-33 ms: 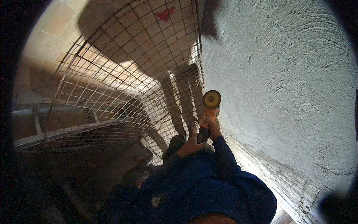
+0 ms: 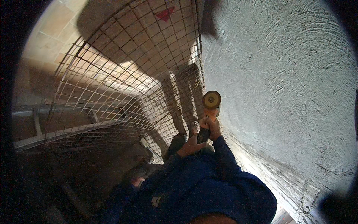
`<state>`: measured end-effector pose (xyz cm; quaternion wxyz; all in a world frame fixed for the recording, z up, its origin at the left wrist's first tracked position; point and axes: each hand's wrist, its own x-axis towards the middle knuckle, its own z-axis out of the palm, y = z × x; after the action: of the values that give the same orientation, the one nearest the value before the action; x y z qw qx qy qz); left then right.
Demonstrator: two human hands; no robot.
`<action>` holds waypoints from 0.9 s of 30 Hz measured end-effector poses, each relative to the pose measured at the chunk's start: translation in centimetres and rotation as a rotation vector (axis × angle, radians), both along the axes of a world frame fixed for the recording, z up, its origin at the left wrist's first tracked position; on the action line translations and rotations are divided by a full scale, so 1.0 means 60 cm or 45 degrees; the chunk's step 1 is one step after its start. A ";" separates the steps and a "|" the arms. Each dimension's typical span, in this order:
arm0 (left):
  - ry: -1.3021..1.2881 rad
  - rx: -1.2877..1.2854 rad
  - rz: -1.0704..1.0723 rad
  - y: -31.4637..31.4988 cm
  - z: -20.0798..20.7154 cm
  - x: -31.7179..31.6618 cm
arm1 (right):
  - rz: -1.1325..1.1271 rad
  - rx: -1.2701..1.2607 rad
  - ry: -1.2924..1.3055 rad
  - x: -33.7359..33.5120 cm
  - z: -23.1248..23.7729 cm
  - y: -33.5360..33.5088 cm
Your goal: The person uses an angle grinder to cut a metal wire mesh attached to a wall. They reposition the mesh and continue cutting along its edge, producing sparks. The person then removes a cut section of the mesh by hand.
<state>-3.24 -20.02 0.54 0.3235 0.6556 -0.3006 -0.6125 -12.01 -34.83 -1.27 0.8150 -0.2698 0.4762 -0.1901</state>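
Observation:
An angle grinder [image 2: 212,112] with an orange head and a dark body is held upright in front of me, its round yellowish disc [image 2: 212,99] at the far end. My right hand [image 2: 214,129] is wrapped round the body just below the head. Lower down, my left hand [image 2: 190,145] grips the dark rear end. A large sheet of steel wire mesh [image 2: 130,48] stands beyond and to the left of the tool. The disc appears apart from both the mesh and the wall, though the exact gap cannot be told.
A rough plastered wall [image 2: 279,86] rises close on the right. At the left lies a metal frame like a ladder [image 2: 67,133]. A red triangular piece [image 2: 165,14] shows behind the mesh. In the dark at lower left is part of another person [image 2: 138,182].
The dim form of the other person at lower left has shifted slightly. My hands and the angle grinder stay practically still.

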 end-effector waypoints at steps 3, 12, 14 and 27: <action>0.006 -0.085 -0.015 -0.011 -0.007 0.015 | 0.073 -0.154 0.039 0.005 -0.009 -0.001; 0.357 -0.133 0.042 -0.021 -0.040 0.038 | -0.053 -0.192 0.050 0.020 -0.007 0.024; 0.342 0.006 -0.073 -0.021 -0.058 0.045 | -0.022 -0.204 0.135 0.025 -0.007 0.027; 0.039 -0.276 0.118 -0.060 -0.041 0.077 | 0.079 -0.359 0.264 0.075 -0.001 0.002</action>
<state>1.40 -23.63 -1.94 0.4252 0.6205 -0.3294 -0.5707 -7.53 -34.73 -1.31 0.7213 -0.4140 0.5177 -0.2009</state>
